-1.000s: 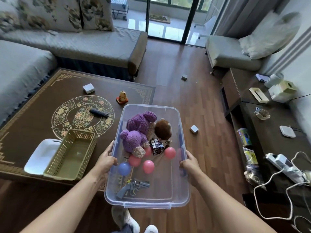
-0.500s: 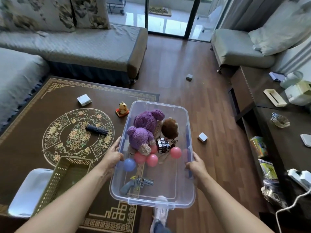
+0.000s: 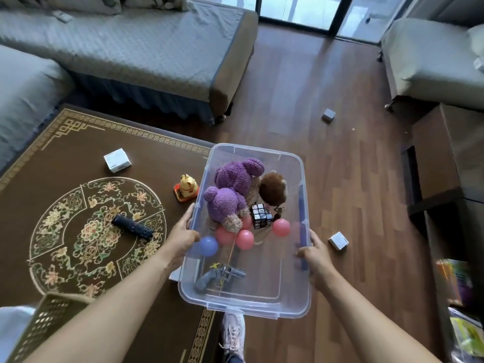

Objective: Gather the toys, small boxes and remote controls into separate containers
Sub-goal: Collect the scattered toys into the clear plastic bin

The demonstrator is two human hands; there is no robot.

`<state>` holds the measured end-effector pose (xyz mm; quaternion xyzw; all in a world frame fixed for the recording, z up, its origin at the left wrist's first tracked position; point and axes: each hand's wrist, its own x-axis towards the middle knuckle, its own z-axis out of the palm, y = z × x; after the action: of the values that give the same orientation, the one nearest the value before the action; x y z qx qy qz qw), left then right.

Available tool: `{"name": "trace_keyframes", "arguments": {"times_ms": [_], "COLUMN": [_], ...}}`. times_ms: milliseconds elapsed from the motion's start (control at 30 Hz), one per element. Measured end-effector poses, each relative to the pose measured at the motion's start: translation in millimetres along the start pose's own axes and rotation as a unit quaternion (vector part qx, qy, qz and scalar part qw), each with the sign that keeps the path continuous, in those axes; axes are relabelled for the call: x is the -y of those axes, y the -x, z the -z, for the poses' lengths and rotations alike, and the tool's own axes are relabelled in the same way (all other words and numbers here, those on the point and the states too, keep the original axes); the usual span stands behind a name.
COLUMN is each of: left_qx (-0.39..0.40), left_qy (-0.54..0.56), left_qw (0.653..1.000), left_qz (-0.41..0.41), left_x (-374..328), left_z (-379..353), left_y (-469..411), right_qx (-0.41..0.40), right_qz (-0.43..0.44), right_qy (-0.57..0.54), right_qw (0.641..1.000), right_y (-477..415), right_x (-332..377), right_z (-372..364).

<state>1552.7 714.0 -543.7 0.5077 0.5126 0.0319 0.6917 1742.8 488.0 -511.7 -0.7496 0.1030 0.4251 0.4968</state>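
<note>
The clear plastic bin (image 3: 258,150) is held up in the air between the two grips, above the edge where the rug (image 3: 78,142) meets the wooden floor (image 3: 340,179). The left grip (image 3: 183,235) is curled round the bin's left long wall and the right grip (image 3: 315,254) is curled round its right long wall, each at about the middle of its side.

Between the grips, inside the bin, lie a blue ball (image 3: 208,246) just beside the left grip and several pink balls (image 3: 244,239). Beyond them are a puzzle cube (image 3: 260,216), a purple plush toy (image 3: 230,189) and a brown plush toy (image 3: 273,188). Nearer the person than the grips lies a grey toy revolver (image 3: 218,277).

Just beyond the left grip, a lucky cat figure (image 3: 186,187) stands on the rug close to the bin's wall. Farther left of that grip lie a dark remote control (image 3: 132,227) and, beyond it, a white box (image 3: 117,160). A second small box (image 3: 338,241) lies on the floor near the right grip, and a third, grey box (image 3: 328,115) lies well beyond it. Below the left forearm stands a woven basket (image 3: 49,318). A shoe (image 3: 233,328) shows under the bin's near end.
</note>
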Motion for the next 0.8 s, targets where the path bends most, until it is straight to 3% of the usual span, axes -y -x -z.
{"name": "trace_keyframes", "arguments": {"times_ms": [233,333,433,533,800], "left_qx": [-0.002,-0.078,-0.164,-0.169,-0.114], "left_qy": [-0.088,-0.070,-0.235,-0.407,-0.482], "left_qw": [0.995,0.992,0.954,0.896,0.868], "left_qz": [-0.038,-0.063,-0.086,-0.055,-0.020], "left_x": [-13,-19,-22,-26,-2], "left_z": [-9,0,22,32,37], "left_y": [-105,-146,-194,-230,-288], "right_qx": [0.007,0.013,0.007,-0.002,-0.012], "right_qz": [-0.007,-0.012,-0.013,-0.020,-0.026], "right_qy": [0.007,0.012,0.005,0.004,-0.007], "right_qw": [1.000,1.000,1.000,1.000,1.000], "right_y": [-104,-136,-164,-187,-219], "right_x": [28,34,32,26,6], "right_z": [-14,-24,-30,-34,-36]}}
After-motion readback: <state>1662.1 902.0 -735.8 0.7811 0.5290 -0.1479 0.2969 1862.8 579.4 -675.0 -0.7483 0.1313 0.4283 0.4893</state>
